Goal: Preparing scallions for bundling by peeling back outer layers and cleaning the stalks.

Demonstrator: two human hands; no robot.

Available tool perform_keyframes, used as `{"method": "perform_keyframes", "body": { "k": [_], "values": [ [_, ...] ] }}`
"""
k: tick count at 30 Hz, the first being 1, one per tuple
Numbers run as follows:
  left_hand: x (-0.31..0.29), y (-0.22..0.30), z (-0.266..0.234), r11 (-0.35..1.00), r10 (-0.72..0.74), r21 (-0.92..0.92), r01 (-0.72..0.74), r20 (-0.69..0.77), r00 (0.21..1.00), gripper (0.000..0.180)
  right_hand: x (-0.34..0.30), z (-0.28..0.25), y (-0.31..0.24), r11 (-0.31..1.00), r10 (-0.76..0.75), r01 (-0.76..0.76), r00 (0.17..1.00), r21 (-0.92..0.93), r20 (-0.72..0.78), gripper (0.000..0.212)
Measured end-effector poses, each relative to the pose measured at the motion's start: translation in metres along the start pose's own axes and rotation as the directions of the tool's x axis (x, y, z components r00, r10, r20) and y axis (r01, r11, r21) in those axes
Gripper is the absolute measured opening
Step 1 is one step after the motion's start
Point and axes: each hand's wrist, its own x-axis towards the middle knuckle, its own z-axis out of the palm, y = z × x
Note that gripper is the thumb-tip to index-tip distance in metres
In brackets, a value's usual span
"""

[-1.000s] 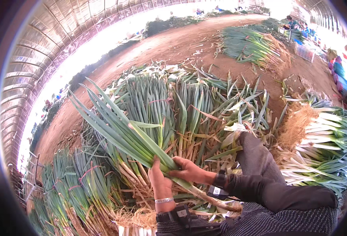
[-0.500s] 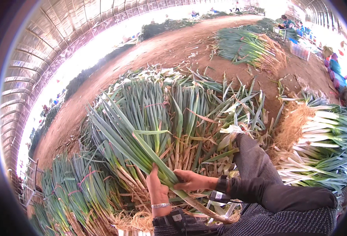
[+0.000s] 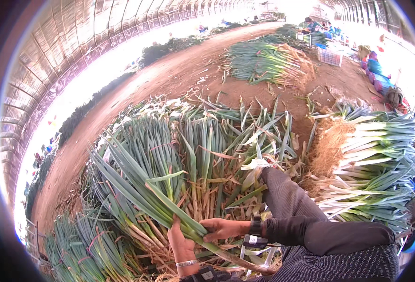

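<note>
A long leek [image 3: 177, 210] lies slantwise across both hands, its green leaves fanning up to the left and its pale stem running down to the right. My left hand [image 3: 180, 243] wears a bracelet and is closed round the stalk from below, where the leaves begin. Just to the right of it, my right hand [image 3: 224, 229] grips the same stalk, its fingertips pressed against the leaf bases. Beyond the hands stand bundled, untrimmed leeks [image 3: 158, 150] with dry brown lower leaves.
Cleaned white-stemmed leeks [image 3: 365, 162] are stacked at the right, roots pointing left. Tied bundles [image 3: 90, 244] lie at lower left. My bent leg [image 3: 289, 192] reaches into loose leaves. Farther off are another leek pile [image 3: 268, 61], a crate [image 3: 330, 57] and people [image 3: 313, 24].
The view has swung right, so the piles appear farther left. Both hands stay on the leek at about the same spot, with little visible change in their grip.
</note>
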Motion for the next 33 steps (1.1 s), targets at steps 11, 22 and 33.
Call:
{"method": "perform_keyframes", "body": {
  "k": [11, 22, 33],
  "values": [
    [-0.013, -0.001, 0.013, 0.998, 0.025, 0.050, -0.023, -0.041, 0.999, 0.032, -0.037, -0.002, -0.014, 0.999, 0.032, -0.032, 0.999, -0.016, -0.005, 0.043],
    [0.016, 0.008, -0.004, 0.997, -0.016, 0.069, 0.021, -0.068, 0.998, 0.028, -0.064, -0.015, -0.115, 0.988, -0.145, 0.140, 0.986, -0.068, -0.077, 0.039],
    [0.012, 0.011, 0.000, 0.996, -0.065, 0.055, 0.071, -0.109, 0.992, 0.025, -0.036, -0.043, -0.024, 0.609, -0.083, -0.216, 0.939, -0.763, -0.333, 0.047]
  ]
}}
